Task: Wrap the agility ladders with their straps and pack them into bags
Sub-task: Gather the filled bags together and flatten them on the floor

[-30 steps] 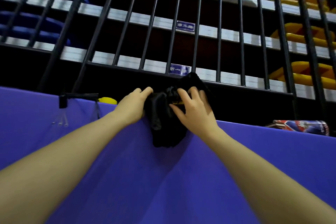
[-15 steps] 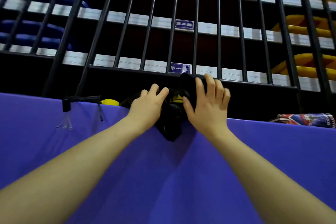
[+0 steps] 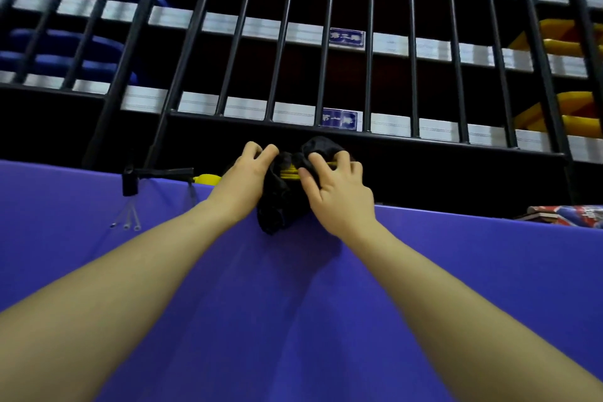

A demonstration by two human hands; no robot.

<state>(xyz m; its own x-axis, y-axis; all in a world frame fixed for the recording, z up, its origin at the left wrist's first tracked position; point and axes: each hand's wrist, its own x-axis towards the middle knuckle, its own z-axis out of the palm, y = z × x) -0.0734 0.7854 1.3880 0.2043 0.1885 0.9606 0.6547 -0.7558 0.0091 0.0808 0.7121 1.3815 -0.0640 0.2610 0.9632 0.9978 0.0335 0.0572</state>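
Note:
A black fabric bag (image 3: 280, 202) lies at the far edge of the purple table (image 3: 293, 303). Yellow rungs of a bundled agility ladder (image 3: 290, 171) show in the bag's mouth. My left hand (image 3: 243, 184) grips the bag's left edge with curled fingers. My right hand (image 3: 336, 189) grips the bag's right side, fingertips curled over the fabric and the yellow rungs. Most of the ladder is hidden inside the bag.
A black clamp with a bar (image 3: 153, 174) sits on the table's far edge at left, a yellow piece (image 3: 205, 179) beside it. A red and blue printed object (image 3: 567, 215) lies far right. A black metal railing (image 3: 368, 42) stands behind the table.
My right hand came down from the top of the bag to its right side and curled its fingers. The bag's top now bulges up behind that hand. The left hand stays on the left edge.

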